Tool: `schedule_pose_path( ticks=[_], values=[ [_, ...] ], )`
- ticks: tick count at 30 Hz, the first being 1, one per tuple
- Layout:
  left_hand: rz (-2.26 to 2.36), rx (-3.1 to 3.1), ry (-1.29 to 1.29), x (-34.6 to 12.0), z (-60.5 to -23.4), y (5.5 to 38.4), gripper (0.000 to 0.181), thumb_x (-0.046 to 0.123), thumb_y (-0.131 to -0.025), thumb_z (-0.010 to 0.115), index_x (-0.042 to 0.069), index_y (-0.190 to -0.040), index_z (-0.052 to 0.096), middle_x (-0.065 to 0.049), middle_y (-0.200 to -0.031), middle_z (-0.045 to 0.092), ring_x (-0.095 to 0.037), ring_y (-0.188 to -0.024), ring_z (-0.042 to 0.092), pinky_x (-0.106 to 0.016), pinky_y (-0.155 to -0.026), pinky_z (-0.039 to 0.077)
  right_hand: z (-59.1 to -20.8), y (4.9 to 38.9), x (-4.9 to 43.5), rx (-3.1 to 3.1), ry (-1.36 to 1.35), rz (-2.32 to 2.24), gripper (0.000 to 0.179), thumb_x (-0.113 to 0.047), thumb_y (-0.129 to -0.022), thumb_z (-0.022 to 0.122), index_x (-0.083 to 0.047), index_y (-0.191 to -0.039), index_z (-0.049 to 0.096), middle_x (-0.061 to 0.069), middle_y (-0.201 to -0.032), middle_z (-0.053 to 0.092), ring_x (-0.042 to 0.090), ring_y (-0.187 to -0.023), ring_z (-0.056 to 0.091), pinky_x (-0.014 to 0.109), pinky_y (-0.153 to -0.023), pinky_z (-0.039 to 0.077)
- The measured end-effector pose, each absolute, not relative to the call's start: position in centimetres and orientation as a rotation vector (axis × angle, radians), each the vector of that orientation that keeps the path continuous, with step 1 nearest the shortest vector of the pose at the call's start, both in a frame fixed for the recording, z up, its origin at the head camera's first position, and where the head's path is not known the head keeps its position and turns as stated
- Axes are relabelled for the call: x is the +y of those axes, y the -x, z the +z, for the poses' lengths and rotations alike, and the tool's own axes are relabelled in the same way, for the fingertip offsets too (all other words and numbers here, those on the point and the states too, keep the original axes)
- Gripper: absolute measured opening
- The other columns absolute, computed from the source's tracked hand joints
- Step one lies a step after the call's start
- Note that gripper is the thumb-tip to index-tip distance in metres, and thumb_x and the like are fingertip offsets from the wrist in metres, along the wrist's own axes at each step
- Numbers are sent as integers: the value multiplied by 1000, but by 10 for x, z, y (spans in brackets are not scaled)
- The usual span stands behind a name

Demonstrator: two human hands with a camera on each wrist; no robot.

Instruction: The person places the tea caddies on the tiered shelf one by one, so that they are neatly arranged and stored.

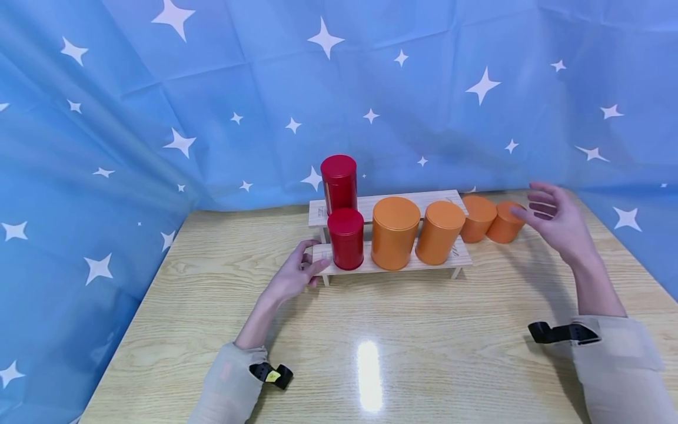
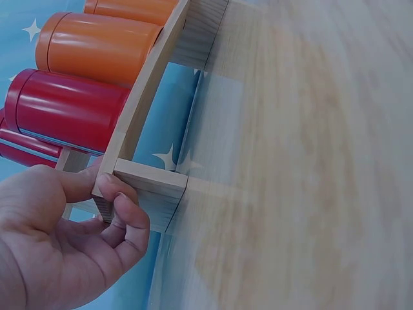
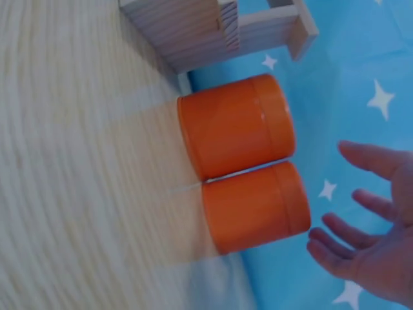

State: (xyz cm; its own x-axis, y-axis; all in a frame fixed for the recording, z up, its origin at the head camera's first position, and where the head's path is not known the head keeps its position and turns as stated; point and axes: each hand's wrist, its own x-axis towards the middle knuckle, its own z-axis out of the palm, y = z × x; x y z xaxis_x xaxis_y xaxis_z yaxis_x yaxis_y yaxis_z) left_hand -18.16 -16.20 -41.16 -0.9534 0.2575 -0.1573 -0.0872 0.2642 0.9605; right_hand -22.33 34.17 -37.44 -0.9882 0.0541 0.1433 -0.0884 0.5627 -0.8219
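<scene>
A two-tier wooden rack stands on the table, with a tall red canister on its upper tier. On the lower tier are a shorter red canister, a wide orange canister and a narrower orange canister. My left hand pinches the left end of the lower board between thumb and fingers. Two small orange canisters stand side by side on the table, right of the rack. My right hand is beside the rightmost orange canister, fingers loosely bent and holding nothing.
A blue cloth with white stars hangs behind and to the left and right of the wooden table. Light glares off the tabletop in front of the rack. Each wrist wears a black strap with a camera.
</scene>
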Motion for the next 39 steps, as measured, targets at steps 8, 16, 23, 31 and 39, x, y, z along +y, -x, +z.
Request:
schedule_pose_path(
  ticks=[8,16,23,31,39],
  values=[
    [1730,2270,-146,-163,-414,183,59,21,-99,68,11,-149,37,-9,-86,46,-21,-60,53,-26,-54,38,-387,229,349,-2736,15,1465,85,-37,-97,69,-14,-161,19,30,-156,29,49,-135,36,6,-80,42],
    [1723,2273,-144,-163,-414,183,59,21,-99,68,11,-148,37,-9,-86,47,-20,-60,53,-26,-54,39,-402,234,351,-2760,-26,1535,89,-29,-98,69,-3,-160,11,34,-155,24,48,-131,36,5,-76,43],
    [1723,2271,-146,-162,-414,182,60,22,-99,68,11,-149,36,-8,-87,46,-20,-60,53,-27,-55,39,-409,235,350,-2778,-57,1500,84,-26,-96,72,0,-157,19,27,-146,32,11,-107,49,10,-76,48],
    [1734,2266,-155,-163,-415,183,58,22,-100,67,10,-149,37,-8,-87,45,-21,-60,52,-27,-53,38,-413,235,349,-2746,-60,1516,81,-25,-96,73,1,-154,23,27,-143,35,6,-104,49,10,-76,49],
    [1729,2268,-153,-163,-414,182,60,23,-100,67,11,-149,36,-8,-87,45,-21,-61,52,-26,-54,38,-412,234,350,-2729,-12,1515,82,-26,-95,73,-3,-157,24,22,-142,37,5,-103,55,14,-76,52]
  ],
)
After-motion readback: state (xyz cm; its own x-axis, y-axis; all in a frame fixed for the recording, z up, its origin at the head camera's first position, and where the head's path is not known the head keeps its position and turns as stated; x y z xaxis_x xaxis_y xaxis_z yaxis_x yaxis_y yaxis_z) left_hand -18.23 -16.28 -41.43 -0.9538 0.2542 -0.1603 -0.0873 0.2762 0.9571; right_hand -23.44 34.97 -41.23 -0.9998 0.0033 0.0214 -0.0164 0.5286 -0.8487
